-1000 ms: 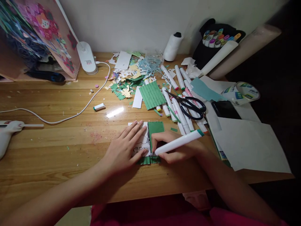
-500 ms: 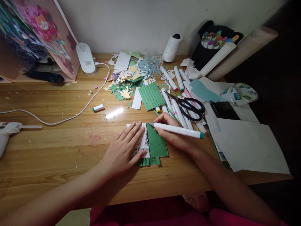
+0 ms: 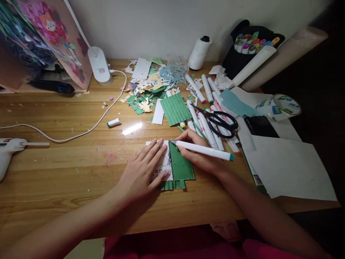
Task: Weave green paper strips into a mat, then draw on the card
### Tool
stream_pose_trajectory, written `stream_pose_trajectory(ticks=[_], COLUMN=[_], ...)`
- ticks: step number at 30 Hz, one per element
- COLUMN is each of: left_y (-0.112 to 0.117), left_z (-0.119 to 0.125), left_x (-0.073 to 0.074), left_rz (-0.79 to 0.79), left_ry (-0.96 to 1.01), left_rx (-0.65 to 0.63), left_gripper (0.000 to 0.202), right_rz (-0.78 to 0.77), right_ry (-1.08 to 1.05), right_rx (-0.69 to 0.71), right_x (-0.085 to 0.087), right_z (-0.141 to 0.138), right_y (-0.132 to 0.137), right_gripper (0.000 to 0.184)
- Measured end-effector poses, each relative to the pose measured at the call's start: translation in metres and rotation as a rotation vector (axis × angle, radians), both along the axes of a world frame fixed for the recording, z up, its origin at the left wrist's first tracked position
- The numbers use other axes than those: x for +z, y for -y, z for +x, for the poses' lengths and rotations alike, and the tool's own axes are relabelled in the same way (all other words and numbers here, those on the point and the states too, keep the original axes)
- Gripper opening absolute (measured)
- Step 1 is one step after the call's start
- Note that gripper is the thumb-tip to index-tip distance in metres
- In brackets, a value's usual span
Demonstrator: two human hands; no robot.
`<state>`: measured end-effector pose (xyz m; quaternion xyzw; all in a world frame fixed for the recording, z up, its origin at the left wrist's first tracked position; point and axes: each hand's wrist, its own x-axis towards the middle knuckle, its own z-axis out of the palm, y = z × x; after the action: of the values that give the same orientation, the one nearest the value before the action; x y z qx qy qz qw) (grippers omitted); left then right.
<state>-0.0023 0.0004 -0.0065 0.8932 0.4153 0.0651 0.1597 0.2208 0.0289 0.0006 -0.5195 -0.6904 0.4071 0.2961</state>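
Observation:
My left hand (image 3: 144, 169) lies flat, fingers spread, pressing a white printed card (image 3: 165, 165) onto a green paper piece (image 3: 181, 165) near the desk's front edge. My right hand (image 3: 198, 153) grips a white marker with a teal end cap (image 3: 205, 150). The marker's tip touches the top edge of the green paper, right beside the card's edge. Cut green strips (image 3: 172, 185) stick out below the card.
Behind lie a striped green paper (image 3: 175, 109), paper scraps (image 3: 145, 90), several markers (image 3: 207, 126), black scissors (image 3: 219, 118), a tape roll (image 3: 279, 106), white sheets (image 3: 291, 165), a thread spool (image 3: 199, 52) and a marker bag (image 3: 250, 45). A lamp base (image 3: 99, 66), cable and glue gun (image 3: 8, 151) sit left.
My right hand moved the marker from the bottom of the green paper up to its top edge, laying the marker flatter. My left hand stayed pressed on the card.

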Motion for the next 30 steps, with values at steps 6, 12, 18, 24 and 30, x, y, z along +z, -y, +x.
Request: stream_pose_trajectory(ticks=[6, 12, 18, 24, 30], left_y=[-0.0002, -0.0002, -0.0003, -0.0001, 0.0006], left_z=[-0.0002, 0.0004, 0.0008, 0.0003, 0.0000], left_x=[-0.0001, -0.0001, 0.0017, 0.0014, 0.0017], left_rz=[-0.003, 0.010, 0.005, 0.002, 0.015], left_ry=[0.024, -0.010, -0.027, -0.009, -0.040], left_rx=[0.001, -0.005, 0.001, 0.002, -0.008], left_gripper=[0.066, 0.067, 0.067, 0.067, 0.067], right_rz=[-0.007, -0.024, -0.027, -0.033, -0.020], right_ry=[0.007, -0.001, 0.020, 0.006, 0.022], right_rx=[-0.012, -0.011, 0.002, 0.013, 0.054], right_x=[-0.0006, 0.0013, 0.0037, 0.0043, 0.0072], right_z=[-0.0016, -0.0022, -0.0025, -0.0022, -0.0010], right_y=[0.0007, 0.0009, 0.0003, 0.0004, 0.0005], right_gripper=[0.014, 0.013, 0.013, 0.014, 0.012])
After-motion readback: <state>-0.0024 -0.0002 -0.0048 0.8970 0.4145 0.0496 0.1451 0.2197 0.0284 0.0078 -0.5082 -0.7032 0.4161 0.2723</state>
